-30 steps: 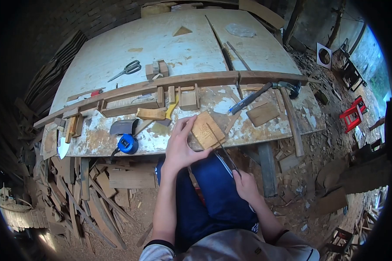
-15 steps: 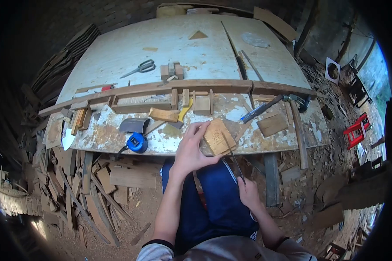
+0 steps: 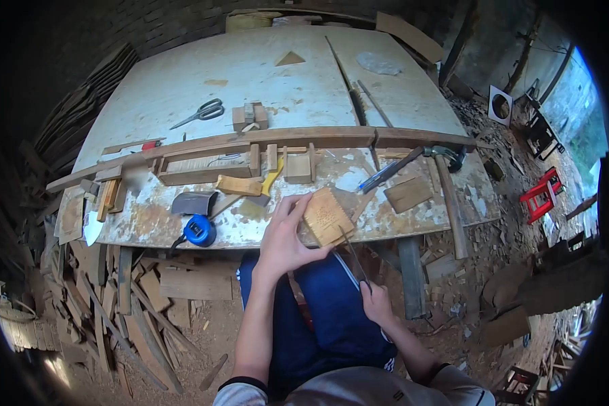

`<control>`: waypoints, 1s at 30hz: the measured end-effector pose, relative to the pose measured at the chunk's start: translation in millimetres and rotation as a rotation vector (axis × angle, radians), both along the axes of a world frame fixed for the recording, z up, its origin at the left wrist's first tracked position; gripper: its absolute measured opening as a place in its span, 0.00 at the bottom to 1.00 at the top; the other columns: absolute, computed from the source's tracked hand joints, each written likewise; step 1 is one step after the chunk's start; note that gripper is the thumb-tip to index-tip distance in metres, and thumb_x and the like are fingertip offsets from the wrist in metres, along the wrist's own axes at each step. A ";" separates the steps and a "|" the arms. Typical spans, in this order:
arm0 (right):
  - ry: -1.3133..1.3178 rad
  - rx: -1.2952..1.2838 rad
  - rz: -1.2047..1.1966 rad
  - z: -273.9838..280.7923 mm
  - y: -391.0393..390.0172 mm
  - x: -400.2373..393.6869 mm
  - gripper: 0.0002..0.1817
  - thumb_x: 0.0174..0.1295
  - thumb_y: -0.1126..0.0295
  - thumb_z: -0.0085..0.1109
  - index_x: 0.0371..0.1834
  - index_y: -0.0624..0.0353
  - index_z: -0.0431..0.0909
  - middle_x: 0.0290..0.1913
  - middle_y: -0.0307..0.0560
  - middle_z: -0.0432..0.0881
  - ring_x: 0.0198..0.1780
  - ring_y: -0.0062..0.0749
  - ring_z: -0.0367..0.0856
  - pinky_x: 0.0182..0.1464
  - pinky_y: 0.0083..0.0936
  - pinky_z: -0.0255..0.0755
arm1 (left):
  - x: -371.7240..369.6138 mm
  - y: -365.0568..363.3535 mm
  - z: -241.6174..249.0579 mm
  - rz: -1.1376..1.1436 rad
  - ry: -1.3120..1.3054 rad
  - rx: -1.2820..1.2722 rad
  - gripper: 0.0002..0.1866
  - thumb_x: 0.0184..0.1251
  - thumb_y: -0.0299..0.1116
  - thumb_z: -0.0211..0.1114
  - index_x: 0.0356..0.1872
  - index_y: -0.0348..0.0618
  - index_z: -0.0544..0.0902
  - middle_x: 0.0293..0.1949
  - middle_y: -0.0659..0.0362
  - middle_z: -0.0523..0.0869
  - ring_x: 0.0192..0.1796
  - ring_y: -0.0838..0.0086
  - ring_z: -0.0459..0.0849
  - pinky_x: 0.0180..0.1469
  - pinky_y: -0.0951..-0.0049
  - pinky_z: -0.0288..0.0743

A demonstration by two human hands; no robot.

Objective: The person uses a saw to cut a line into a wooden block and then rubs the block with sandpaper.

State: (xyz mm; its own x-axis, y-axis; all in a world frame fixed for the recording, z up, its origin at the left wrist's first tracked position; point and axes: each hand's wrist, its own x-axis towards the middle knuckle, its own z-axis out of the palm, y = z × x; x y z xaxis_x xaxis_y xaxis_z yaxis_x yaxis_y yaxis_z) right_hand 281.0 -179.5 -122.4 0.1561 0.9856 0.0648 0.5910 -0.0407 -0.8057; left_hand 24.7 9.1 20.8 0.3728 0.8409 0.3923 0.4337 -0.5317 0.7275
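Observation:
My left hand (image 3: 284, 238) grips a small wooden box (image 3: 326, 215) by its left side, thumb below and fingers above. The box has notched edges and a pattern of small marks on its upper face, and it is held up at the front edge of the workbench. My right hand (image 3: 377, 304) is closed round the lower end of a long, thin, dark file (image 3: 356, 261). The file's tip meets the lower right edge of the box. Whatever handle the file has is hidden in my fist.
Across the bench (image 3: 250, 74) runs a long wooden beam (image 3: 210, 145). Near the front lie a blue tape measure (image 3: 199, 231), a yellow-handled tool (image 3: 272, 177), and a hammer (image 3: 451, 203). Scissors (image 3: 199, 113) lie farther back. Wood scraps (image 3: 142, 325) litter the floor.
The file has drawn back toward me, its tip moving from the upper face of the box down to its lower right edge. The whole view has shifted slightly.

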 end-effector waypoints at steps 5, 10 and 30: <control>-0.001 -0.072 0.009 54.8 23.7 -18.5 0.18 0.87 0.64 0.58 0.45 0.68 0.88 0.37 0.74 0.87 0.43 0.78 0.88 0.46 0.61 0.80 | 1.6 -1.5 1.4 0.033 0.006 -0.030 0.57 0.42 0.43 0.93 0.80 0.37 0.81 0.69 0.47 0.84 0.71 0.51 0.86 0.75 0.56 0.80; -0.049 0.015 0.022 40.4 19.3 -12.3 0.18 0.87 0.63 0.59 0.44 0.68 0.88 0.36 0.74 0.87 0.41 0.77 0.88 0.43 0.61 0.80 | -0.7 -0.3 -1.9 -0.021 -0.024 -0.027 0.57 0.42 0.44 0.93 0.80 0.38 0.81 0.69 0.48 0.84 0.71 0.52 0.86 0.75 0.56 0.81; -0.029 -0.079 0.036 41.9 20.0 -11.7 0.18 0.87 0.64 0.57 0.42 0.67 0.87 0.36 0.72 0.87 0.42 0.76 0.88 0.44 0.59 0.79 | 0.2 -2.8 -2.2 -0.006 0.003 -0.026 0.57 0.41 0.42 0.94 0.80 0.39 0.81 0.69 0.49 0.84 0.69 0.53 0.86 0.73 0.58 0.82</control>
